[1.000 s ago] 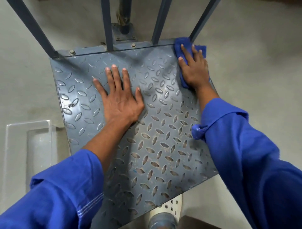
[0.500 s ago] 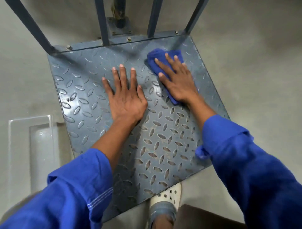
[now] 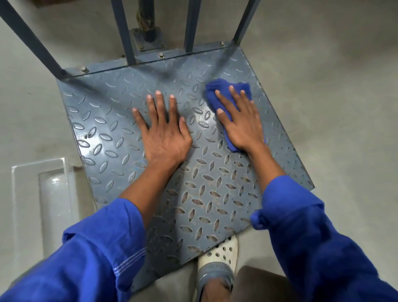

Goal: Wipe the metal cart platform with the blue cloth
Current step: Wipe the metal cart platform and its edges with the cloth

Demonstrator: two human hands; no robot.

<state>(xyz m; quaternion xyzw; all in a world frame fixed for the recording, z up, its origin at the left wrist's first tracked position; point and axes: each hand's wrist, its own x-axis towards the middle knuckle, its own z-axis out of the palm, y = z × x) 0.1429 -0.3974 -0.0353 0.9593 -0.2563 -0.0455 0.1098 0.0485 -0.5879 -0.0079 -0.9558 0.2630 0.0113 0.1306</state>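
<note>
- Toward the platform's (image 3: 103, 129) far right corner, my right hand (image 3: 241, 120) presses the cloth (image 3: 217, 90) flat, fingers straight.
- Mid-platform, my left hand (image 3: 163, 133) rests flat, fingers spread, holding nothing.
- Its grey tread pattern looks worn toward the near edge; concrete floor (image 3: 333, 86) all around.

The floor (image 3: 336, 71) is grey and smooth, like hard concrete. It has a few faint dark smudges and scuffs on the left side. A see-through plastic tub (image 3: 24, 207) sits on the floor at the near left. A small white spot of light shines inside it. The light in the room is soft, and the floor looks a bit darker toward the far right. A small brown thing (image 3: 41, 2) peeks in at the far left edge.
</note>
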